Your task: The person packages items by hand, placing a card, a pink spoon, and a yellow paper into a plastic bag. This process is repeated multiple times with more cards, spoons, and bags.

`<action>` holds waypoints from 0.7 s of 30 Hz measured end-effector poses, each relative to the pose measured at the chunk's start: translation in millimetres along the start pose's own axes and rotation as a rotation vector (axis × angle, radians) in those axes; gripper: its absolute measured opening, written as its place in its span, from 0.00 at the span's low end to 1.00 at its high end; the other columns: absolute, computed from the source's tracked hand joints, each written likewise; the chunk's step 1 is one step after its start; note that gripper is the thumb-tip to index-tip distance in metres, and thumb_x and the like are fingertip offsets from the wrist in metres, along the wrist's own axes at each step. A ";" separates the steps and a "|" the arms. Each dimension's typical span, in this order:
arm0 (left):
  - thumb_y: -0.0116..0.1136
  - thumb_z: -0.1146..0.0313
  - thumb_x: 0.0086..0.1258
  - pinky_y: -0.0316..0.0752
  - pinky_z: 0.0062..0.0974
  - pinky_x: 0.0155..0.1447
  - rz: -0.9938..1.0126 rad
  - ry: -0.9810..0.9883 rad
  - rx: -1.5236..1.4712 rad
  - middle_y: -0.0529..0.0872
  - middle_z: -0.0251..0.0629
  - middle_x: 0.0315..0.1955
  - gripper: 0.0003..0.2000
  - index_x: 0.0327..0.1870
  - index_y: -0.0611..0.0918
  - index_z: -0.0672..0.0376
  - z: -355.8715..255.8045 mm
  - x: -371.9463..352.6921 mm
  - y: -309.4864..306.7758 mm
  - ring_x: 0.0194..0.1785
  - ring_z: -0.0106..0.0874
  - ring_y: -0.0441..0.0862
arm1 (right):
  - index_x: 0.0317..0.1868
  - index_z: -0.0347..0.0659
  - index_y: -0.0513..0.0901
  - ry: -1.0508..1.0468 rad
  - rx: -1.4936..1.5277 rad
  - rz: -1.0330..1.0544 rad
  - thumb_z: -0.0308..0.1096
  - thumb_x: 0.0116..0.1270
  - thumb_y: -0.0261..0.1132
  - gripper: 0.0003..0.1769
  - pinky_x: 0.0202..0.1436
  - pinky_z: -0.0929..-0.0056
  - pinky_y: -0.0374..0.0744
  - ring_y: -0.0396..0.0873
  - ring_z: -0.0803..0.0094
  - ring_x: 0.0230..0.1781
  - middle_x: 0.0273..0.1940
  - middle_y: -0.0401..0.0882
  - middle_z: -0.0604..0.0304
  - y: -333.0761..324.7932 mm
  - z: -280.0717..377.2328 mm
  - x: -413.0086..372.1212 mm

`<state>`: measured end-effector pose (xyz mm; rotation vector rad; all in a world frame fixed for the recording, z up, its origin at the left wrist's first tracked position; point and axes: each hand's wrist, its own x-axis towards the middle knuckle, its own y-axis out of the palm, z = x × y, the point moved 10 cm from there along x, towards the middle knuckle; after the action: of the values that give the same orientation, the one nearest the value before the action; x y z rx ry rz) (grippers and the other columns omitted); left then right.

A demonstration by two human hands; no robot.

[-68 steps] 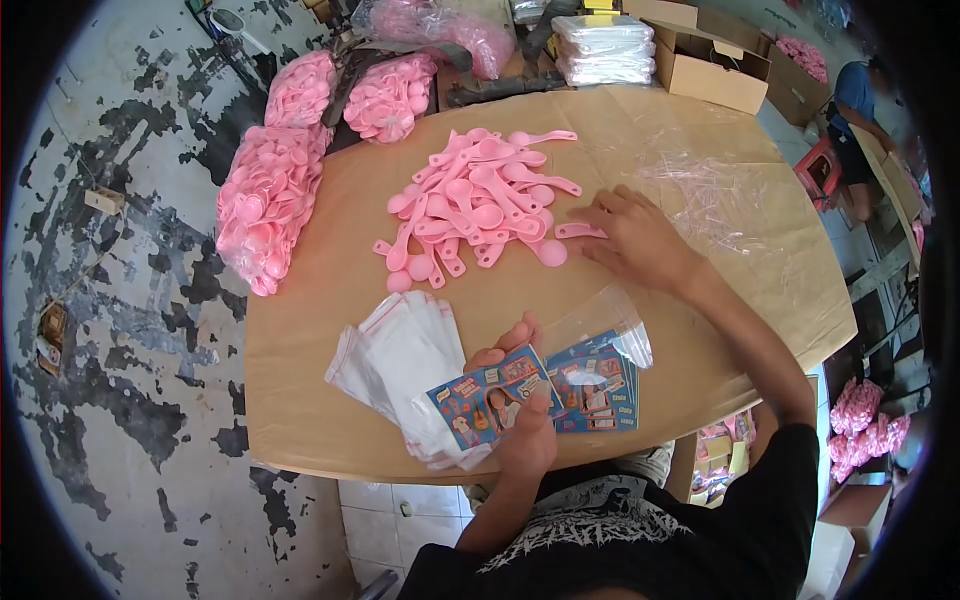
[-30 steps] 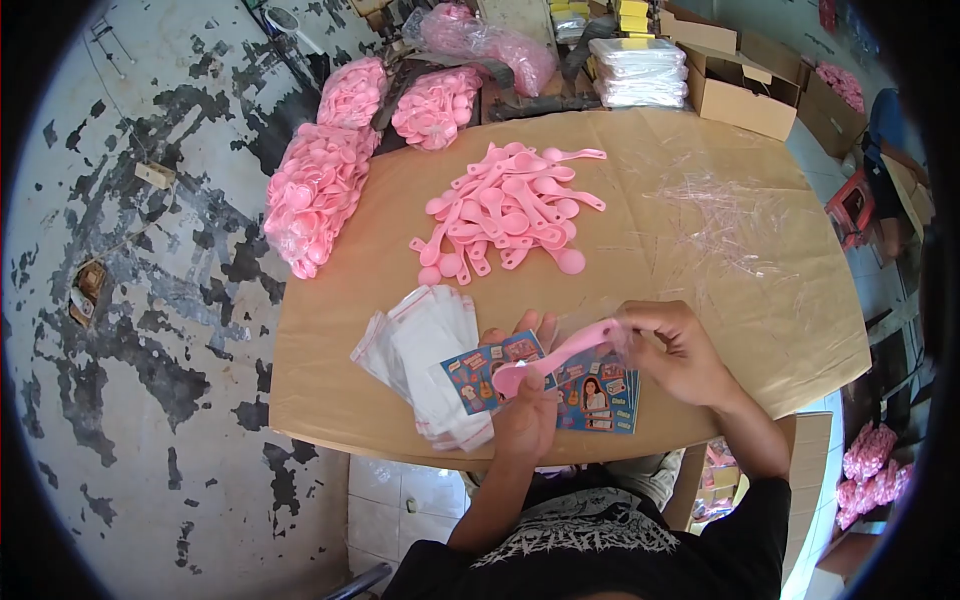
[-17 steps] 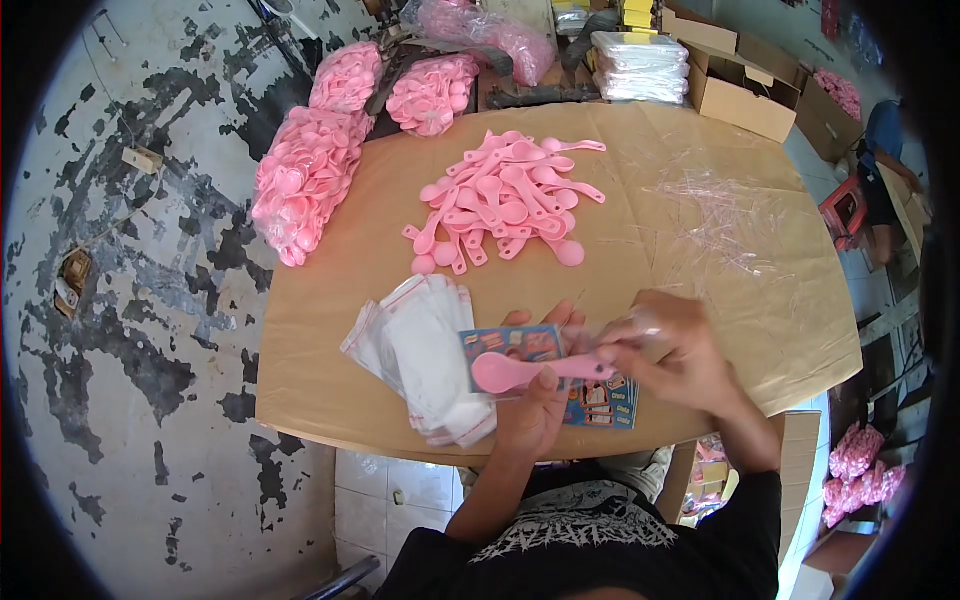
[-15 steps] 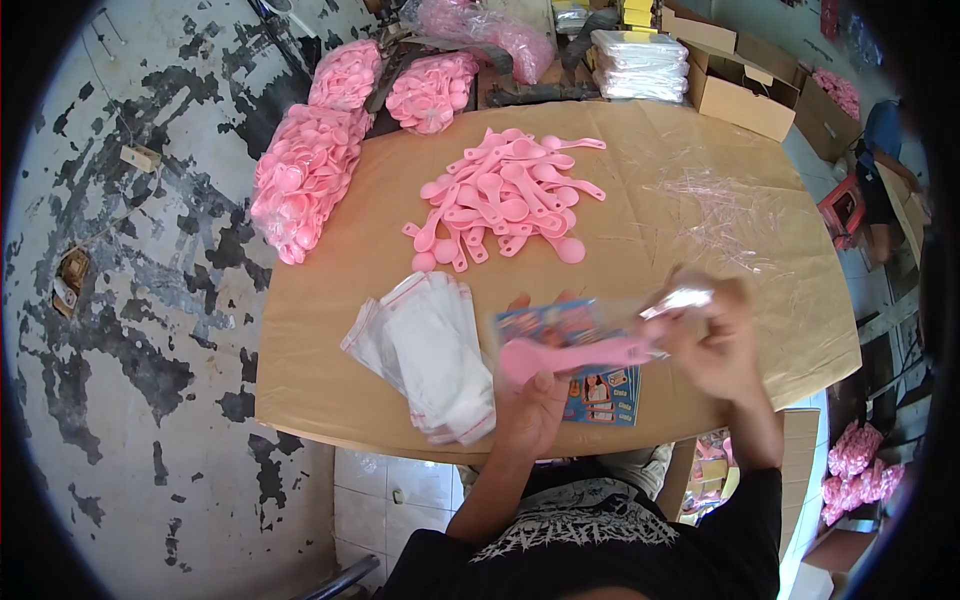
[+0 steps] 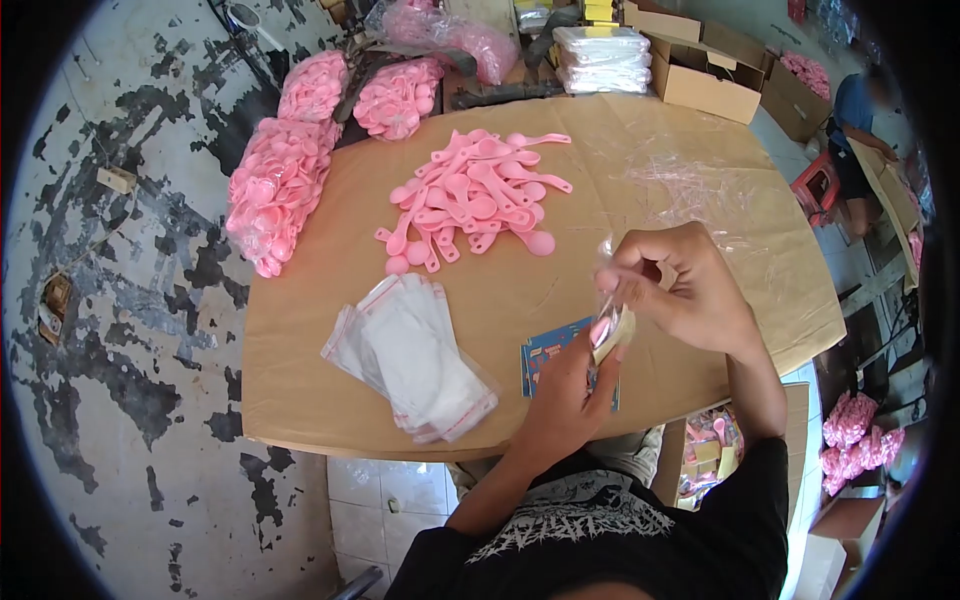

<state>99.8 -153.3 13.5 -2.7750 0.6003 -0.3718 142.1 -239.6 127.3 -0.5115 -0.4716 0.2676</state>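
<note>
My left hand (image 5: 568, 402) is closed around a clear plastic bag (image 5: 612, 335) turned nearly edge-on, with a bit of pink and a pale card edge showing inside. At the bag's upper end, my right hand (image 5: 690, 290) pinches the plastic between thumb and fingers. Under my left hand lie blue printed cards (image 5: 538, 362), partly covered. To the left, flat clear bags with red-lined edges (image 5: 410, 355) rest in a loose stack. Farther back is a heap of pink measuring spoons (image 5: 480, 190).
Thin plastic strips (image 5: 680, 190) litter the table's right side. Bulging bags of pink spoons (image 5: 280, 185) sit at the back left. Stacked clear packs (image 5: 602, 60) and an open cardboard box (image 5: 705, 85) stand behind. Another person (image 5: 855, 130) sits at far right; a box of packed spoons (image 5: 712, 450) is beside me.
The bag with the spoon has turned from lying broadside to nearly edge-on. My left hand has moved right, and my right hand has risen slightly, gripping the bag's end. The view has shifted a little.
</note>
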 end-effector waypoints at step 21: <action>0.42 0.73 0.79 0.73 0.14 0.43 -0.344 0.127 -0.412 0.83 0.36 0.41 0.17 0.65 0.71 0.66 -13.5 1.7 -42.9 0.38 0.16 0.78 | 0.39 0.45 0.87 -0.476 -0.545 -0.217 0.32 0.54 0.72 0.11 0.39 0.69 0.77 0.77 0.65 0.40 0.38 0.81 0.64 2.5 46.5 -20.7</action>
<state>112.8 -119.4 40.1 -3.2805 0.2405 -0.5534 100.9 -226.1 154.3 -0.9255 -1.0709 0.0425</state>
